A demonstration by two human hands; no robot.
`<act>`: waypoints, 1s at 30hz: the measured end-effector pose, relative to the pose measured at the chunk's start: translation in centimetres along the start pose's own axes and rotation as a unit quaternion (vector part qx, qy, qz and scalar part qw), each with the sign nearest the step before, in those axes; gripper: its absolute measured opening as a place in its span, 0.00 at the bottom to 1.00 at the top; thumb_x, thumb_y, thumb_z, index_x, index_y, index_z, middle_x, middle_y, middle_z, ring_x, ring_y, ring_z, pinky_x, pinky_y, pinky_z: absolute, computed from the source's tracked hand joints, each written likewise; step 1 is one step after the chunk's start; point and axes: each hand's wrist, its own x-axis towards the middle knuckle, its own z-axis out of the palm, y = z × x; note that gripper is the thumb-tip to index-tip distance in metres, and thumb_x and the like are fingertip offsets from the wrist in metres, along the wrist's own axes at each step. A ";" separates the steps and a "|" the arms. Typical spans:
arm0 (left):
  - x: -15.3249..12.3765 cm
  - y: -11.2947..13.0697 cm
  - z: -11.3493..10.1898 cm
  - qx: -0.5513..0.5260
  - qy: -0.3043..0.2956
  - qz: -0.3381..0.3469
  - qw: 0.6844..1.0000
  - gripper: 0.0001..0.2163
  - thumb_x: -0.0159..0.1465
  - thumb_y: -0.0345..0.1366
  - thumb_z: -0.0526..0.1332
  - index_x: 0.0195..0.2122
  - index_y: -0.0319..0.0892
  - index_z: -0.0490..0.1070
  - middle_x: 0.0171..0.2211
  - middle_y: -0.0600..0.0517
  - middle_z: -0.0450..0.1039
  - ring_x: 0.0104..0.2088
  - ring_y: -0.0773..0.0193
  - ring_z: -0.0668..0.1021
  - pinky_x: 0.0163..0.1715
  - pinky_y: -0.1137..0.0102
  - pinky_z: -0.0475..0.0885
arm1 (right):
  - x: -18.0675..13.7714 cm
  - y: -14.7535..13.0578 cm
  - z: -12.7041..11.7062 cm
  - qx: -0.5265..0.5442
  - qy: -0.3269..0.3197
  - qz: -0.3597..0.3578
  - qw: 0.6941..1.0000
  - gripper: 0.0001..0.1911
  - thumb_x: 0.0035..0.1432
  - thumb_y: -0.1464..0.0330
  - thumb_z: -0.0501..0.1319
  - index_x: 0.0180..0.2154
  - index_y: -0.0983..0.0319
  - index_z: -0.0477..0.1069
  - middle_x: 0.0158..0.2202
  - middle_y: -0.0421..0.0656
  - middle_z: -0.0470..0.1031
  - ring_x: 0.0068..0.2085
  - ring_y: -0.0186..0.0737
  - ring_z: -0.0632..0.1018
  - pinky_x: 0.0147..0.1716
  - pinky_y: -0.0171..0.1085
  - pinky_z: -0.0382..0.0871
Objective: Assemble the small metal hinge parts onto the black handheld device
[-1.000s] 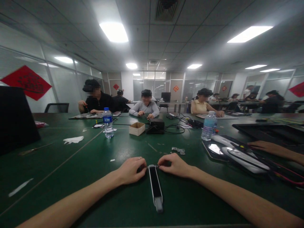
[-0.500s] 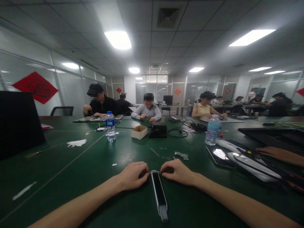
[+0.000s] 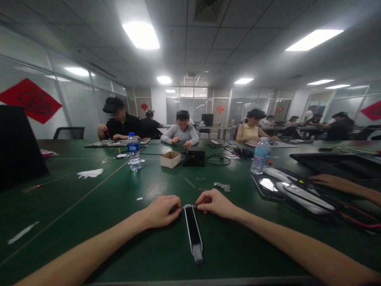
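A long, narrow device (image 3: pixel 193 227) with a white frame, a black flat face and a grey near end lies on the green table (image 3: pixel 119 254). At the left of its far end, my left hand (image 3: pixel 163 210) is closed in a pinch. My right hand (image 3: pixel 216 205) pinches at the right of that same end, thumb against fingers. Thin, small bits show between the fingertips and the device, too small to name. Both forearms reach in from the bottom corners.
Small scraps and a crumpled foil piece (image 3: pixel 222 186) lie beyond my hands. Water bottles (image 3: pixel 134 153), an open cardboard box (image 3: pixel 170 159) and a black box (image 3: pixel 193 156) stand farther back. At right, a co-worker's hand (image 3: pixel 333 180) is near white-and-black shells (image 3: pixel 303 196).
The view has tilted down and shifted a little, so the scene sits higher and further left, and the table's near edge shows. Both hands keep their pinch at the device's far end.
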 end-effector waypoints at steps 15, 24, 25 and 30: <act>0.2 -0.4 0.5 -0.004 -0.002 0.010 1.000 0.05 0.66 0.35 0.54 0.37 0.42 0.69 0.33 0.51 0.73 0.32 0.63 0.75 0.32 0.71 0.67 | -0.2 0.1 -0.8 -0.064 -0.006 -0.050 0.997 0.13 0.49 0.61 0.70 0.33 0.64 0.75 0.31 0.40 0.77 0.33 0.36 0.76 0.35 0.35 0.71; 0.3 -0.1 0.5 0.000 -0.003 0.010 1.000 0.06 0.67 0.35 0.53 0.37 0.42 0.68 0.33 0.51 0.73 0.32 0.63 0.75 0.31 0.72 0.67 | -0.3 0.3 0.4 -0.093 0.025 -0.085 0.992 0.12 0.53 0.61 0.69 0.34 0.63 0.76 0.33 0.41 0.79 0.34 0.38 0.78 0.36 0.35 0.71; 0.3 -0.1 0.4 0.000 -0.002 0.009 1.000 0.06 0.67 0.34 0.53 0.36 0.42 0.68 0.33 0.52 0.73 0.31 0.63 0.75 0.31 0.72 0.67 | -0.3 0.2 0.4 -0.111 0.027 -0.095 0.989 0.12 0.54 0.61 0.68 0.34 0.63 0.76 0.33 0.41 0.79 0.35 0.38 0.78 0.36 0.35 0.71; 0.3 0.0 0.4 -0.001 -0.001 0.011 1.000 0.06 0.67 0.34 0.54 0.37 0.42 0.69 0.32 0.52 0.73 0.31 0.63 0.75 0.31 0.72 0.67 | -0.4 -0.1 -0.3 -0.261 -0.015 -0.159 0.952 0.13 0.56 0.61 0.66 0.41 0.63 0.75 0.38 0.44 0.78 0.37 0.40 0.77 0.38 0.37 0.71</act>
